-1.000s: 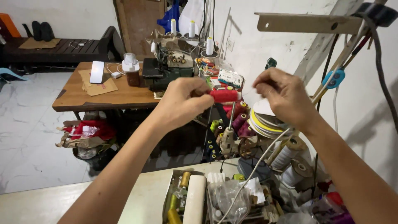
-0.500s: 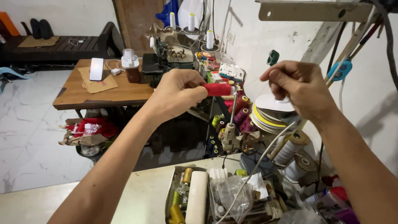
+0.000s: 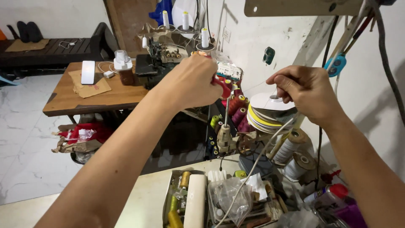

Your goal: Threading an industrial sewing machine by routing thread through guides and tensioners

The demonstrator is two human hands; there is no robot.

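My left hand [image 3: 190,82] is raised and closed around a red thread spool [image 3: 222,86], of which only the right end shows past my fingers. It hangs just above an upright metal spindle [image 3: 226,113] on a thread stand [image 3: 224,139]. My right hand [image 3: 306,93] is off to the right with thumb and fingertips pinched together, apparently on a fine thread that is too thin to make out. Below that hand lies a stack of flat ribbon rolls [image 3: 265,115].
Several coloured thread cones [image 3: 238,114] crowd behind the stand. A tray of spools and a plastic bag [image 3: 228,198] sits on the near table. A wooden table [image 3: 71,98] with a phone and an overlock machine [image 3: 162,61] stands beyond. Cables hang at right.
My left hand turned the red spool from sideways to nearly hidden in my fist and lowered it toward the spindle. My right hand moved further right, away from the spool.
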